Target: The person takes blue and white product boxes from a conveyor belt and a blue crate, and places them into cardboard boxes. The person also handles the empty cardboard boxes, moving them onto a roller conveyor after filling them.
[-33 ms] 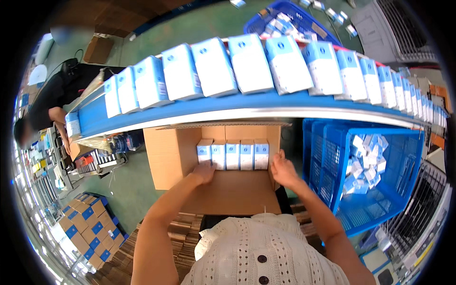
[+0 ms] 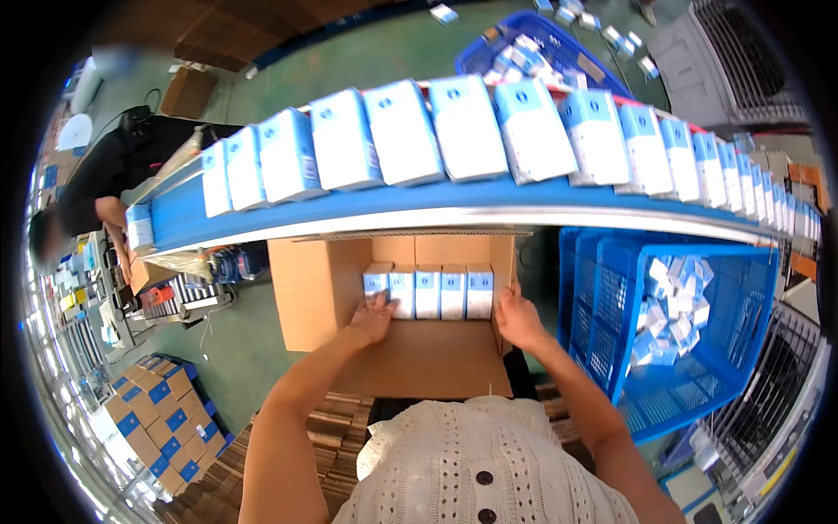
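An open cardboard box lies before me with its mouth towards me. Inside, a row of several small blue-and-white cartons stands upright against its back. My left hand rests with fingers spread on the front of the leftmost cartons, hiding their lower parts. On the other side, my right hand is closed around the edge of the box's right wall; some of its fingertips are hidden.
Beyond the box runs a blue conveyor carrying a line of blue-and-white cartons. A blue crate with jumbled cartons stands at right. Stacked boxes lie lower left, and a co-worker is at far left.
The view has shifted slightly. My left hand's fingers have spread higher over the leftmost cartons. My right hand's fingers lie closer along the box's edge. The conveyor cartons have moved a little rightwards.
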The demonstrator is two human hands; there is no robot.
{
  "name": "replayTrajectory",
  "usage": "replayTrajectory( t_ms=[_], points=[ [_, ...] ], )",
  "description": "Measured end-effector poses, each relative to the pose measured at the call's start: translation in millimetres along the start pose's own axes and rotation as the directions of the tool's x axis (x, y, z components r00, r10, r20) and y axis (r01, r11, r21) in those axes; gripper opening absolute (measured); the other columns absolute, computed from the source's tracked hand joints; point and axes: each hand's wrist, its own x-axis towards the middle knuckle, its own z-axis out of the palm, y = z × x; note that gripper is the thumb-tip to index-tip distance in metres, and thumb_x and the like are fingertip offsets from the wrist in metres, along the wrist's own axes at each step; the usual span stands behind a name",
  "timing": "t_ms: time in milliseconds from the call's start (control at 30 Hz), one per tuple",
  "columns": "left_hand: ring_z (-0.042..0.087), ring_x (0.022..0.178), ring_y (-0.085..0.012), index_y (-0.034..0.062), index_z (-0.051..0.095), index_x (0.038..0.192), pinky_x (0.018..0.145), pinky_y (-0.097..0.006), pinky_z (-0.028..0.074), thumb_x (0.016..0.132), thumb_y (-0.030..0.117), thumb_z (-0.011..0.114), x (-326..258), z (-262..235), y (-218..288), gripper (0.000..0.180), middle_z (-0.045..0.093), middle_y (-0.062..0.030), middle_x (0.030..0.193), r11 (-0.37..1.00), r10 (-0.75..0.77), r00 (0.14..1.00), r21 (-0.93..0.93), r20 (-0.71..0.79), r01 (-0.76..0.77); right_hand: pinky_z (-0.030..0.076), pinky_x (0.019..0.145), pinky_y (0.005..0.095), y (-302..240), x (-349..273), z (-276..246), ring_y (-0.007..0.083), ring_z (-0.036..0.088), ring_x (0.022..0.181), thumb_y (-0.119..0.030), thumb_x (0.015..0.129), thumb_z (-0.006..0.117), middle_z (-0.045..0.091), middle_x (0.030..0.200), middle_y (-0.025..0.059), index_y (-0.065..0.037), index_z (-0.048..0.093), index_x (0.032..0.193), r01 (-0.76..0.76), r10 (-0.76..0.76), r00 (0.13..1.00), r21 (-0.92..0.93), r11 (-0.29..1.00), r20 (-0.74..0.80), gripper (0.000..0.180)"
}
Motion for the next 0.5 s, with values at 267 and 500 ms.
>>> replayTrajectory(
  t_ms=[267,500],
  points=[
    [0.05,0.106,-0.0303,0.0043,0.045,0.12,0.085,-0.038,0.043,0.076,0.022,0.049,35,-43,1,0.048,0.043,-0.0183,0.124,0.981,-0.005,0.95,0.188,0.311,-0.056,0.045,0.063,0.0464,-5,3,-5,0.0404,0.054,0.072,-0.007,0.074,0.049,0.048,0.091,0.0263,0.002,0.042,0.083,-0.115,0.11,0.993,-0.171,0.979,-0.037,0.014],
    [0.054,0.089,-0.0311,0.0044,0.05,0.11,0.077,-0.038,0.044,0.081,0.015,0.051,-127,-231,-118,0.031,0.056,-0.0163,0.091,0.863,-0.311,0.198,-0.363,-0.93,-0.351,0.044,0.07,0.0418,-182,61,-117,0.0359,0.051,0.083,-0.009,0.081,0.046,0.049,0.089,0.0194,0.002,0.049,0.082,0.311,-0.338,0.847,-0.133,0.941,-0.411,0.011]
  ],
)
